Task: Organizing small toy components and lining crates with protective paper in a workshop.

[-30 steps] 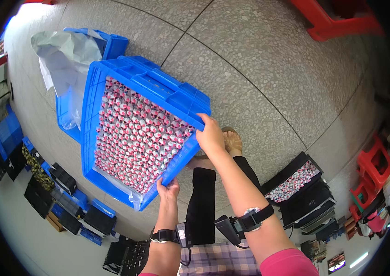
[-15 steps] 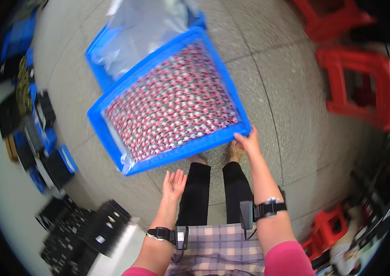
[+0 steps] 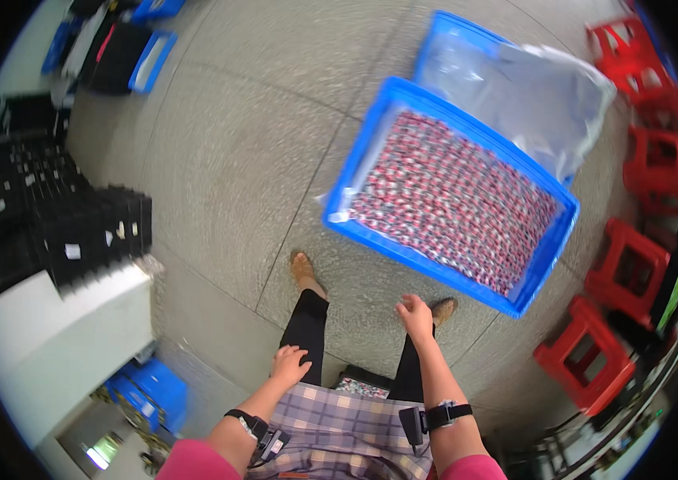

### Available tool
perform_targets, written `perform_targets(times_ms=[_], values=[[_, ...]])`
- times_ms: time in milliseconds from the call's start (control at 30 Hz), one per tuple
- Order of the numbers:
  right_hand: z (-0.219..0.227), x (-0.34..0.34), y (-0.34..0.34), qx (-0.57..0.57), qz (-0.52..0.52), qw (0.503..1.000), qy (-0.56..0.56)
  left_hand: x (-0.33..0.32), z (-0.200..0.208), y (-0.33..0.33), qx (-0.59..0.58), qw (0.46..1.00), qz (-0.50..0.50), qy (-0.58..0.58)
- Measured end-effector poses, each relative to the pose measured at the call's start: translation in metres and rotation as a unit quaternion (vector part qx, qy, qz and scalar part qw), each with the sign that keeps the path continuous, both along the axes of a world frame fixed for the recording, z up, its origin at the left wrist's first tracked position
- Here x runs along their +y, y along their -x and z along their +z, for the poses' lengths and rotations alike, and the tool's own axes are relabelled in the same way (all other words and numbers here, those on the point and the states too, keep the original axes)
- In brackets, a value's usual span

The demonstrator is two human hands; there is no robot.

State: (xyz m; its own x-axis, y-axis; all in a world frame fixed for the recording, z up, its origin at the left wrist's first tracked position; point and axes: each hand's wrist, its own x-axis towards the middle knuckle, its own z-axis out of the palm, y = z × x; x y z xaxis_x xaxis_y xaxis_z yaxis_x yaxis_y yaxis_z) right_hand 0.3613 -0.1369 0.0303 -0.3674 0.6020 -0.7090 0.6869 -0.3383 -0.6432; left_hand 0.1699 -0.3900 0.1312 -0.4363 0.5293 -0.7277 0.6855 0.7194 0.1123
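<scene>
A blue plastic crate (image 3: 425, 268) lies ahead on the right, lined with clear film. Rows of small pink, white and dark parts (image 3: 455, 204) fill it; their exact kind is too small to tell. Behind it is a second blue crate (image 3: 475, 30), partly hidden, with a clear plastic bag (image 3: 535, 100) draped over it. My right hand (image 3: 416, 316) is just short of the nearer crate's front rim, not touching it, fingers loosely bent with nothing held. My left hand (image 3: 290, 367) hangs by my left thigh, empty, fingers apart.
Red stools (image 3: 591, 352) line the right side. Stacked black trays (image 3: 91, 232) stand at the left by a white ledge (image 3: 75, 312), with a blue box (image 3: 151, 396) below it. Between my legs sits a dark box (image 3: 365, 382) of small parts.
My right hand has come off the nearer crate's corner. My left hand has dropped back toward my thigh. The view has turned, so the crates now appear farther right.
</scene>
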Motion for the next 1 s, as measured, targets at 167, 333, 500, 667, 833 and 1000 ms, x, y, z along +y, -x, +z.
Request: perform_targets(times_ms=[167, 333, 500, 667, 833, 1000], values=[[0.003, 0.018, 0.15, -0.023, 0.083, 0.976, -0.198, 0.0, 0.033, 0.07, 0.025, 0.997, 0.052, -0.052], [-0.021, 0.05, 0.273, -0.109, -0.024, 0.938, -0.327, -0.009, 0.035, 0.116, -0.022, 0.971, 0.204, -0.121], [-0.054, 0.07, 0.294, -0.261, -0.006, 0.942, -0.21, -0.01, 0.036, 0.133, -0.018, 0.95, 0.273, -0.152], [-0.056, 0.067, 0.292, -0.213, -0.009, 0.945, -0.248, -0.018, 0.033, 0.134, -0.011, 0.933, 0.331, -0.138], [-0.064, 0.071, 0.284, -0.206, 0.011, 0.955, -0.214, -0.006, 0.033, 0.125, 0.007, 0.924, 0.35, -0.154], [-0.075, 0.07, 0.282, -0.171, 0.003, 0.951, -0.259, 0.007, 0.034, 0.11, 0.015, 0.923, 0.352, -0.155]])
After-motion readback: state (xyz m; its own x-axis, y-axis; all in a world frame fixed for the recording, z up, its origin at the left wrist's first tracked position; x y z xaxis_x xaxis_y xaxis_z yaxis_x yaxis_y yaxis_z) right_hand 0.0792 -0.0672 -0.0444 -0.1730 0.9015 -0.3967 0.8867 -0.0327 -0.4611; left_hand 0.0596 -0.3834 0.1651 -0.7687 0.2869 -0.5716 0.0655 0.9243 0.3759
